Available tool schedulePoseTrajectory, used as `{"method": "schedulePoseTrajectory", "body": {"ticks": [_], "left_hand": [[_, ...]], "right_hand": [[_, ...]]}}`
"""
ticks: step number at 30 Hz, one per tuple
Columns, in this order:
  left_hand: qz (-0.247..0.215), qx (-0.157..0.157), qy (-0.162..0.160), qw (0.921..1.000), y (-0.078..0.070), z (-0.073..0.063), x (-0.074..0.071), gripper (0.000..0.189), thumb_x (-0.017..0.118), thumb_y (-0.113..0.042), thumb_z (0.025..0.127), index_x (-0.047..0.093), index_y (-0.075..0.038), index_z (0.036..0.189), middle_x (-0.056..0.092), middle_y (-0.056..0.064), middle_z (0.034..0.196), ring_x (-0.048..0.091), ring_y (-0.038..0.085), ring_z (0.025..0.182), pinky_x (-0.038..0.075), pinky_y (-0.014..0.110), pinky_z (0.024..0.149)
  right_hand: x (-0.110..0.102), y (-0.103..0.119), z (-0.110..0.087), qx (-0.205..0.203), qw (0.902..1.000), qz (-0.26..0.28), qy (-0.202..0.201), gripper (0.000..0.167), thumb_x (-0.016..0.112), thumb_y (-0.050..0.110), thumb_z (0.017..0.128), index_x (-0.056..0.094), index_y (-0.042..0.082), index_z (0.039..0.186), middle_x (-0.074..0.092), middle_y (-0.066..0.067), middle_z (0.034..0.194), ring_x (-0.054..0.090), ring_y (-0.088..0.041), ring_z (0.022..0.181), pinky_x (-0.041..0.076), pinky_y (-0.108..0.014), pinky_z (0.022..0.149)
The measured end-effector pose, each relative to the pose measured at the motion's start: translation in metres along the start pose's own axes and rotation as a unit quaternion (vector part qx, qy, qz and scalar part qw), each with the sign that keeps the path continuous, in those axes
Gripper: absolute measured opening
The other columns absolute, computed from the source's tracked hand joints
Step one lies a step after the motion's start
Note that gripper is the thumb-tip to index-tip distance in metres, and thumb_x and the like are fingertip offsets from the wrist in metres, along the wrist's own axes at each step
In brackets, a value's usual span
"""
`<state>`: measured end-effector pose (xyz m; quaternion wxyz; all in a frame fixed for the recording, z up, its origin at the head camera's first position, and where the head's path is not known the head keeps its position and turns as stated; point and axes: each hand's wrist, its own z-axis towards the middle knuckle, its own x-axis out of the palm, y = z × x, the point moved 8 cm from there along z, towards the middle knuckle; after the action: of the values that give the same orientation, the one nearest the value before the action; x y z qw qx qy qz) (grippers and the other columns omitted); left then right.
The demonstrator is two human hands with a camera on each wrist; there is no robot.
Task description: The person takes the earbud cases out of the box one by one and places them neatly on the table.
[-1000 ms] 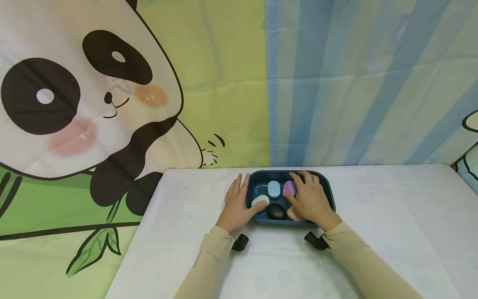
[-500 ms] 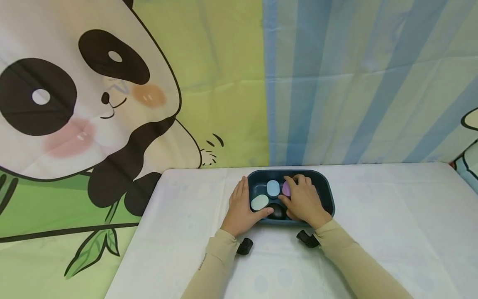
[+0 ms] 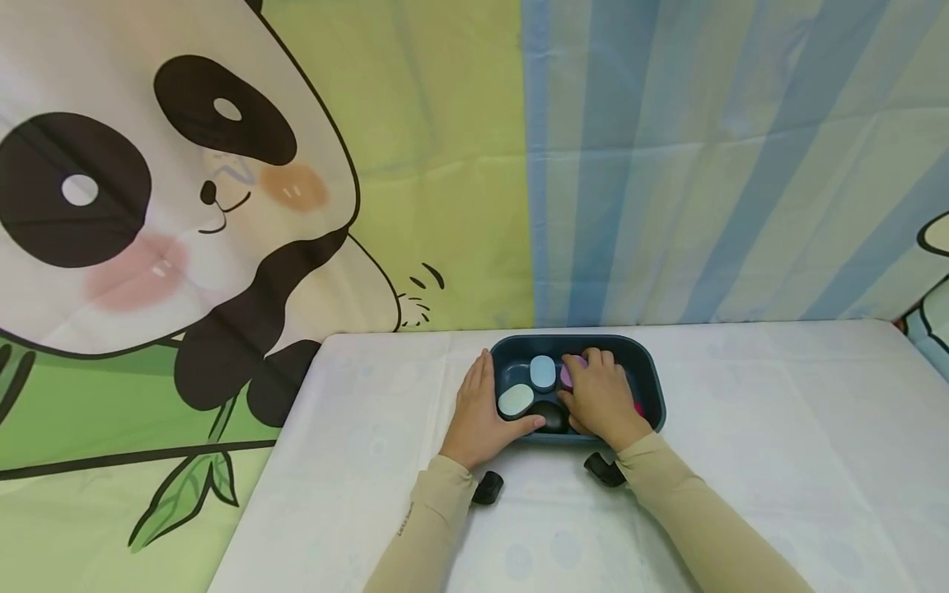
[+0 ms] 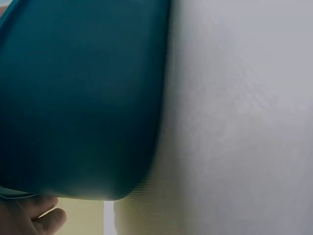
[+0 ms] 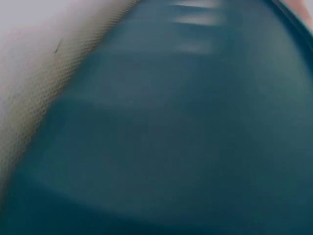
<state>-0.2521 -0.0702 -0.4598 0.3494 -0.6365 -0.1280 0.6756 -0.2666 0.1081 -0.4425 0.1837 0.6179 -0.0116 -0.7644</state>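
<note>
A dark blue tray [image 3: 648, 358] holds several smooth, rounded, stone-like pieces. My left hand [image 3: 480, 416] lies along its left end, fingers straight against the outside and thumb over the front rim beside a black piece [image 3: 550, 417]. My right hand [image 3: 602, 399] reaches into the tray with curled fingers, index finger and thumb around a purple piece [image 3: 569, 373]. The palm hides whatever lies below it. To the left sit a light blue piece [image 3: 543, 373] and a pale green piece [image 3: 516, 400]. The tray's wall [image 4: 83, 98] fills much of the left wrist view.
A white cloth [image 3: 771, 428] covers the table, with the tray near its back edge. Behind hangs a curtain [image 3: 445, 165] with a panda print. A black device [image 3: 488, 487] sits at my left wrist, another device [image 3: 604, 469] at my right.
My right hand has shifted slightly left and curled more over the purple piece. My left hand has slid a little right, uncovering the pale green piece. A bit of red now shows beside my right hand.
</note>
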Motion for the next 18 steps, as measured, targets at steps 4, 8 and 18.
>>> {"method": "schedulePoseTrajectory", "body": {"ticks": [4,8,18], "left_hand": [[-0.002,-0.003,0.003,1.0000,0.0014,-0.0001,0.0008,0.130,0.073,-0.073,0.075,0.005,-0.004,0.162,0.006,0.010,0.168,0.009,0.029,0.154,0.015,0.049,0.121],[-0.004,-0.004,0.003,1.0000,0.0025,-0.0005,0.0014,0.130,0.071,-0.075,0.075,0.005,-0.005,0.162,0.007,0.011,0.168,0.008,0.028,0.154,0.015,0.049,0.122],[-0.008,-0.010,0.005,0.9999,0.0029,0.0003,0.0017,0.130,0.073,-0.073,0.075,0.006,-0.003,0.161,0.009,0.015,0.168,0.009,0.028,0.154,0.014,0.048,0.122]], "right_hand": [[-0.0015,0.0014,0.0005,-0.009,0.9998,-0.004,-0.016,0.053,0.082,0.024,0.085,0.063,-0.001,0.128,0.057,-0.029,0.118,0.052,-0.043,0.104,0.049,-0.057,0.082],[-0.0029,0.0014,0.0012,-0.012,0.9996,0.001,-0.024,0.050,0.083,0.020,0.084,0.064,-0.001,0.125,0.058,-0.028,0.114,0.052,-0.042,0.098,0.049,-0.055,0.078],[-0.0001,0.0005,0.0021,-0.012,0.9990,0.040,-0.017,0.051,0.083,0.016,0.083,0.063,0.000,0.127,0.056,-0.028,0.116,0.053,-0.041,0.100,0.049,-0.056,0.082]]}}
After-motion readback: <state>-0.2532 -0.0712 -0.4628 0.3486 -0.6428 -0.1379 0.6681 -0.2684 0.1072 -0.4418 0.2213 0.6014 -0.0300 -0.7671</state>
